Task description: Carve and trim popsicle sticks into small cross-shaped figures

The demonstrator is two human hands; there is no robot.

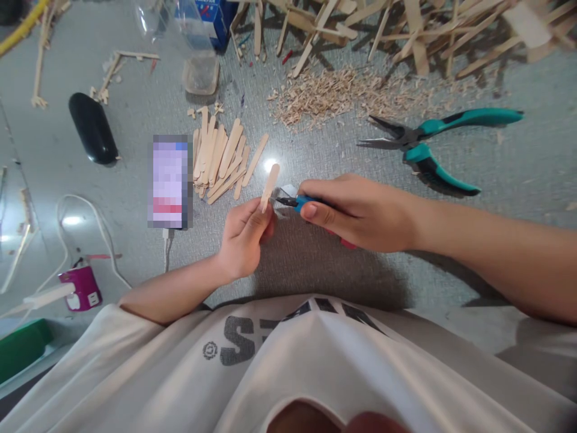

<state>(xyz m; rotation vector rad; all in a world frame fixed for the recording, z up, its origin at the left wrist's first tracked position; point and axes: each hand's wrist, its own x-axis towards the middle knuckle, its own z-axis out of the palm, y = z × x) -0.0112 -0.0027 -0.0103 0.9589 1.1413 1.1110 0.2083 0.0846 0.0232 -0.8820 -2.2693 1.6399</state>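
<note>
The left hand (243,234) pinches a slanted, round-ended wooden craft stick (272,177) between thumb and fingers; the right hand (360,210) wraps around blue-handled nippers (306,202), dark tips just beside the wood — apparently a trimming step, calling for a steady pinch and careful aim. Both are towards the near edge of the grey, cloth-textured surface (311,270), beside loosely piled, smooth, pale sticks (219,153).

Craft stick (273,177) left of nippers (305,201)
</note>
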